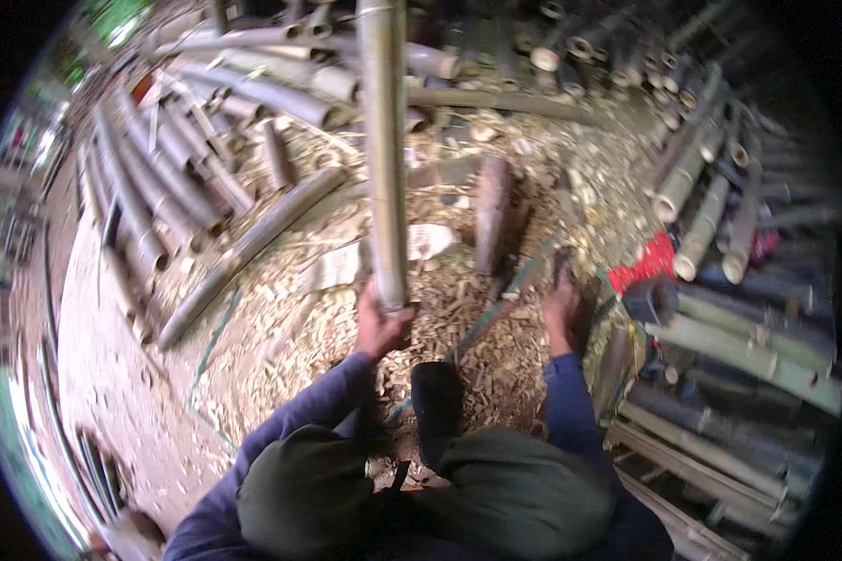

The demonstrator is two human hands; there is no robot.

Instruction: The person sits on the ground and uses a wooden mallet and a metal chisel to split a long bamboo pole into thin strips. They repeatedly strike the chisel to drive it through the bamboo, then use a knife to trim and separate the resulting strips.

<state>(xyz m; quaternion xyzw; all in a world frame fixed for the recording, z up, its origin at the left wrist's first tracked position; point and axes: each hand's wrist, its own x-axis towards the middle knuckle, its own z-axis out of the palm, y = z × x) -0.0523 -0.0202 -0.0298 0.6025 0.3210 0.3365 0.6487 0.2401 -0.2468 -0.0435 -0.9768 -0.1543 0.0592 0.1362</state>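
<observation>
My left hand (381, 323) is closed around the lower end of a long bamboo pole (384, 159), which stretches away from me past the top of the view. On the right, my right hand (563, 309) is held over the wood chips with its fingers curled. A dark, blurred thing (563, 264) shows at its far side; its kind is unclear. Between the hands and farther off, a thick brown wooden block (492, 215) rises from the chips. My dark shoe (435, 402) is planted between my knees.
Bamboo poles (168, 159) lie in rows at the far left, with one long pole (248, 257) nearer. Cut bamboo (702, 187) is piled along the right, beside a red cloth (644, 265). Wood chips (327, 318) cover the ground around a green strip (500, 304).
</observation>
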